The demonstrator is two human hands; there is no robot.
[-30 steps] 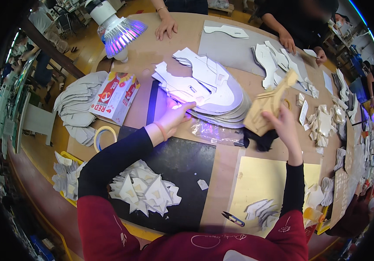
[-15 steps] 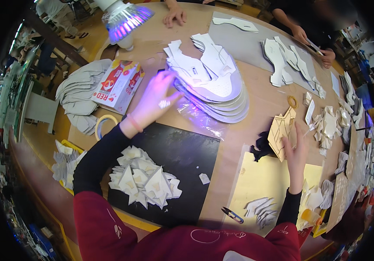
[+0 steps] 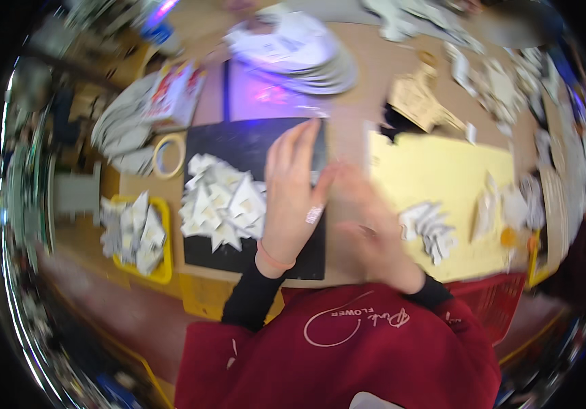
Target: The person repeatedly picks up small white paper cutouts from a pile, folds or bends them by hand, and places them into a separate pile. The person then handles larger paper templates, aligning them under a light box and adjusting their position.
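Note:
My left hand (image 3: 291, 184) hovers over the right part of a black mat (image 3: 204, 133), fingers stretched out and thumb apart, holding nothing I can see. Right of it, my right hand (image 3: 378, 235) is blurred; its fingers reach toward the left hand, with the thumb apart. A heap of white pointed cut pieces (image 3: 228, 204) lies on the mat beside my left hand. On a yellow sheet (image 3: 470, 170), a fanned row of small white pieces (image 3: 430, 232) lies just right of my right hand. A tan pattern piece with dark lines (image 3: 419, 99) rests beyond that sheet.
Large curved white pieces (image 3: 293, 51) are stacked at the back under purple light. To the left are a tape roll (image 3: 169, 155), a red-and-white box (image 3: 173, 92) and a yellow basket (image 3: 168, 232) of pieces. A red crate (image 3: 490, 303) stands at the near right.
My left hand has left the large stack and come nearer. My right hand has let go of the tan pattern piece and moved left. The thread snips are out of sight now.

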